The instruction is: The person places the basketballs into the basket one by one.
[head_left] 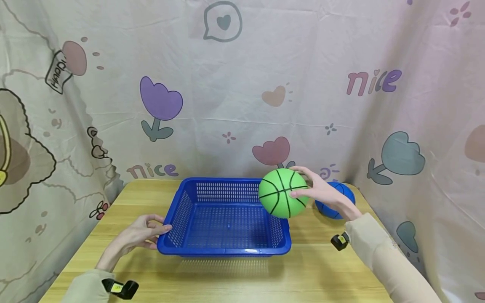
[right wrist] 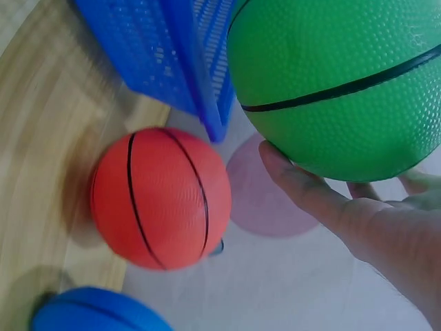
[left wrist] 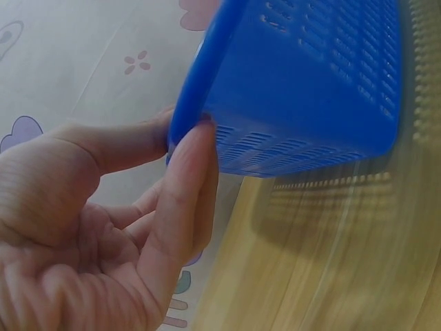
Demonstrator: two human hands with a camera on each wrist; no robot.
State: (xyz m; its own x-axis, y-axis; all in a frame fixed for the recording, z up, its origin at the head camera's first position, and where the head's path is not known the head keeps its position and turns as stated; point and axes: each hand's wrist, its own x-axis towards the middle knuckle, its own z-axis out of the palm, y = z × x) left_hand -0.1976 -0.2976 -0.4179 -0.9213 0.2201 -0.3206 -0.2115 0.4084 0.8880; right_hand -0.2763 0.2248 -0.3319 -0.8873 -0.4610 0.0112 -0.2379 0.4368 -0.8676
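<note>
A person's right hand grips a green ball from its right side above a wooden table, thumb on the near face and fingers reaching over the far side, while the left hand pinches the left rim of a blue basket. The hands are well apart, one at each side of the basket. From the head camera the green ball overlaps the basket's far right corner, though whether it touches the rim cannot be told. A blue ball lies on the table to the right, beyond the right wrist, and the right wrist camera shows a red ball between it and the basket. With one hand on so round a surface, the hold probably needs spread fingers, even pressure and the thumb set well opposite; a squeeze from one side alone could let the ball roll out of the grasp. Height matters too, since the right rim could snag the ball's underside. The left hand's part is likely best kept light but firm, enough to stop the basket sliding or tipping if bumped.
</note>
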